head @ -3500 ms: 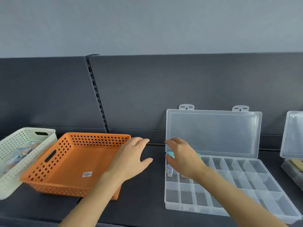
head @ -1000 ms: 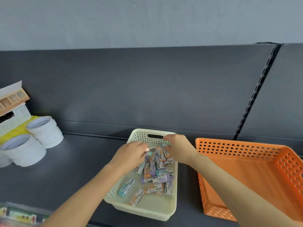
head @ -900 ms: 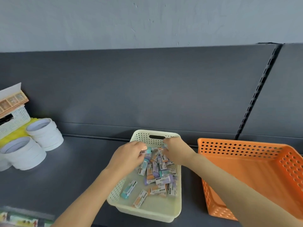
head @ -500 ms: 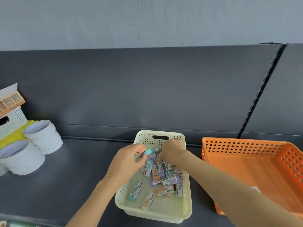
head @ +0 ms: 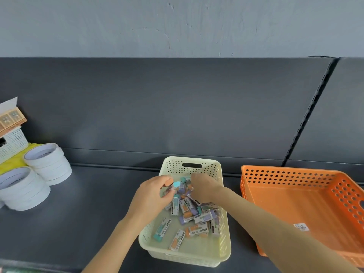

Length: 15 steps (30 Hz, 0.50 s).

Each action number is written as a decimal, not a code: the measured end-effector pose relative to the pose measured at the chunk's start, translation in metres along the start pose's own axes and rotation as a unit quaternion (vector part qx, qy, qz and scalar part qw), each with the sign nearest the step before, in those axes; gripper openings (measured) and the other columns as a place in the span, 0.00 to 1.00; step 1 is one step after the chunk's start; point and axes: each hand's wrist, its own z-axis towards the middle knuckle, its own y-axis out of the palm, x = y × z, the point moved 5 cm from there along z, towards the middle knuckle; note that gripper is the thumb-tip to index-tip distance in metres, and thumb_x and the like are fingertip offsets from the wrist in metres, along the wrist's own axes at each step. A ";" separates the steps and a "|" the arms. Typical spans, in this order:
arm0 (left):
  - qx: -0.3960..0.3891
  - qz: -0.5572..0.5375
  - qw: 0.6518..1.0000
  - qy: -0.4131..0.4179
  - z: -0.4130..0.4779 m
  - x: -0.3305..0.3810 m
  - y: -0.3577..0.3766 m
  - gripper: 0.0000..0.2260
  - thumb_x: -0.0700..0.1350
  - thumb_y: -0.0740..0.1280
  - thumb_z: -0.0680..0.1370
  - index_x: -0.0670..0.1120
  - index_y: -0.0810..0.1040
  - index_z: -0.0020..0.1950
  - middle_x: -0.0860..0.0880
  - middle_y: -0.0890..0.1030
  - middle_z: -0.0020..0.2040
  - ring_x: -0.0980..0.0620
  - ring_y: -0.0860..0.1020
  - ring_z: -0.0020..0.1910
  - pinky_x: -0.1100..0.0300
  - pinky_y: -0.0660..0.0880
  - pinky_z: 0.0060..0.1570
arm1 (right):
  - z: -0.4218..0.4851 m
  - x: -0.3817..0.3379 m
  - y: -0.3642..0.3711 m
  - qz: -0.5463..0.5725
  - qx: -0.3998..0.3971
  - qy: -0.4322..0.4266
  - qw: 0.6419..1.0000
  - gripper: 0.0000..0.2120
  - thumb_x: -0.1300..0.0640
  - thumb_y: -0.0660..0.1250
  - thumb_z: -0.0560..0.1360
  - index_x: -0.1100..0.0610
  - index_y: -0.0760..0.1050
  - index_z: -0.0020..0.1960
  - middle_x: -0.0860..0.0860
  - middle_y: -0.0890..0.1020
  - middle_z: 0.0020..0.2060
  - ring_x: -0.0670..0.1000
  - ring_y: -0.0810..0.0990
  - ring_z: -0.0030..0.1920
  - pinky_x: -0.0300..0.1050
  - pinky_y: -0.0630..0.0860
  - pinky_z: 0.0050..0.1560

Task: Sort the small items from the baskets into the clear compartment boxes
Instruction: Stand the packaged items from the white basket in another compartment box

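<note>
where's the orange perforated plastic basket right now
In the head view, the orange perforated plastic basket sits on the dark shelf at the right, just beside the cream perforated basket holding small packaged items.

A dark grey shelf [head: 88, 213] is carrying a cream basket [head: 187, 259] near its front edge, with an orange basket [head: 285, 174] sitting just beside it on the right, not touching. Well apart at the left, two stacks of white tape rolls [head: 49, 166] are standing side by side, in front of a white mesh basket [head: 13, 142] and something yellow [head: 11, 163]
</note>
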 end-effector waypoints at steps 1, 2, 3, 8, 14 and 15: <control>0.001 0.001 1.000 0.001 -0.001 0.000 0.000 0.05 0.46 0.68 0.75 0.46 0.77 0.46 0.52 0.79 0.40 0.50 0.78 0.40 0.49 0.77 0.38 | 0.000 0.000 0.002 0.008 0.008 -0.005 1.000 0.15 0.59 0.61 0.77 0.61 0.68 0.62 0.56 0.78 0.53 0.54 0.77 0.47 0.45 0.77 0.45; 0.001 0.001 1.000 0.000 -0.001 0.001 0.000 0.05 0.46 0.68 0.76 0.46 0.77 0.46 0.52 0.79 0.40 0.51 0.78 0.40 0.50 0.77 0.37 | -0.001 0.000 0.003 0.020 0.020 -0.007 1.000 0.15 0.58 0.61 0.77 0.60 0.69 0.63 0.56 0.79 0.52 0.53 0.78 0.46 0.45 0.77 0.45; 0.002 0.001 1.000 0.000 -0.002 0.002 -0.001 0.05 0.47 0.68 0.76 0.46 0.76 0.46 0.52 0.79 0.40 0.50 0.78 0.40 0.50 0.77 0.37 | -0.001 0.001 0.003 0.037 0.035 -0.009 0.999 0.15 0.58 0.60 0.78 0.59 0.69 0.63 0.55 0.79 0.52 0.53 0.79 0.47 0.46 0.79 0.46; 0.005 0.001 1.000 0.003 -0.003 0.004 -0.001 0.05 0.47 0.68 0.76 0.45 0.76 0.46 0.50 0.79 0.40 0.49 0.77 0.39 0.48 0.77 0.37 | -0.014 0.011 -0.009 0.244 0.106 -0.003 0.964 0.16 0.60 0.59 0.79 0.53 0.71 0.65 0.50 0.78 0.57 0.52 0.81 0.49 0.45 0.81 0.46; 0.009 -0.003 1.000 0.000 0.000 0.008 0.000 0.05 0.46 0.69 0.75 0.46 0.78 0.47 0.51 0.80 0.41 0.49 0.78 0.41 0.48 0.78 0.40 | -0.045 0.016 -0.017 0.552 0.093 0.025 0.828 0.10 0.56 0.66 0.78 0.51 0.75 0.58 0.50 0.81 0.49 0.50 0.83 0.44 0.42 0.81 0.42; 0.008 -0.005 1.000 0.000 0.000 0.009 0.000 0.04 0.45 0.69 0.75 0.46 0.78 0.48 0.53 0.80 0.41 0.51 0.78 0.41 0.49 0.78 0.41 | -0.048 0.018 -0.017 0.569 0.096 0.026 0.816 0.10 0.56 0.66 0.78 0.52 0.75 0.58 0.51 0.82 0.49 0.52 0.83 0.45 0.42 0.81 0.42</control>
